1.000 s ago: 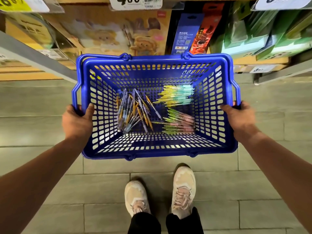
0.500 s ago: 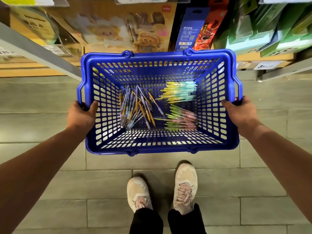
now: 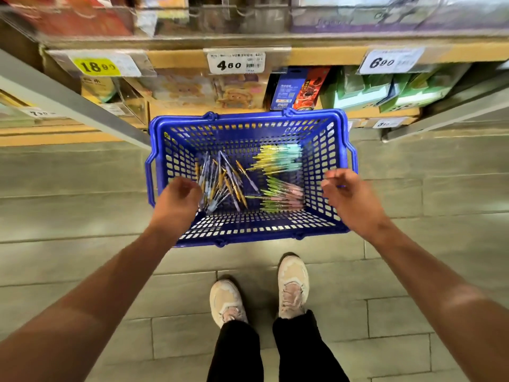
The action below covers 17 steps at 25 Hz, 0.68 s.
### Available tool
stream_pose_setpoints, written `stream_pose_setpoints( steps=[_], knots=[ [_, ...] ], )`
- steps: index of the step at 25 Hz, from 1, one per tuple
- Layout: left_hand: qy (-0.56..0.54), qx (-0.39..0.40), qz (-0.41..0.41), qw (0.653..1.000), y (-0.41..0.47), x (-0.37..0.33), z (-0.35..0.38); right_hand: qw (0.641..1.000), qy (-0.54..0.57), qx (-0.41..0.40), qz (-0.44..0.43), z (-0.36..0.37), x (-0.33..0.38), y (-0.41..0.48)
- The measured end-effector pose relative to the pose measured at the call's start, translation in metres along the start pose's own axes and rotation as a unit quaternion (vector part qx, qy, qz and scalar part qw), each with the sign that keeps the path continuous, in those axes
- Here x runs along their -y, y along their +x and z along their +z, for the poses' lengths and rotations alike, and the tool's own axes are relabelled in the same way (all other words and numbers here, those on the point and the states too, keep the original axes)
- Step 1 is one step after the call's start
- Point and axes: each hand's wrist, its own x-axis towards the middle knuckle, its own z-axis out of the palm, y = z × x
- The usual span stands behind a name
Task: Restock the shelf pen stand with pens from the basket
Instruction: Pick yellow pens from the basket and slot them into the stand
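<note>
A blue plastic basket point(image 3: 248, 121) stands on the tiled floor in front of the shelves. Inside lie three bunches of pens: purple-and-orange ones point(image 3: 220, 183) on the left, yellow-and-teal ones point(image 3: 278, 158) at the back right, green-and-pink ones point(image 3: 281, 197) at the front right. My left hand point(image 3: 177, 195) hovers over the basket's left wall with loosely curled fingers and holds nothing. My right hand point(image 3: 344, 191) hovers over the right wall, fingers apart and empty. I cannot make out a pen stand on the blurred shelves.
Wooden shelves point(image 3: 316, 55) rise behind the basket, with price tags such as the 4.60 label point(image 3: 237, 63) and boxed stationery point(image 3: 298, 88) beneath. Grey metal rails point(image 3: 68, 102) slant on both sides. My shoes point(image 3: 227, 301) stand just behind the basket.
Both hands have let go of the basket's side handles and moved inward above it. The basket now rests lower on the floor, and the view has tilted up toward the shelves.
</note>
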Motion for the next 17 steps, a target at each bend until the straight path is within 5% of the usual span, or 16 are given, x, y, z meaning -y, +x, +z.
stream_pose_setpoints(
  steps=[6,10,17],
  knots=[
    [-0.082,0.152,-0.078,0.982,-0.04,0.004,0.043,0.989,-0.1,0.105,0.005,0.042,-0.016,-0.015],
    [-0.096,0.157,-0.119,0.976,-0.014,0.017,0.076,0.985,-0.093,0.141,0.041,0.071,-0.041,0.024],
    [-0.169,0.16,-0.136,0.963,0.062,0.027,0.142,0.962,-0.185,0.198,-0.026,0.115,-0.08,0.125]
  ],
)
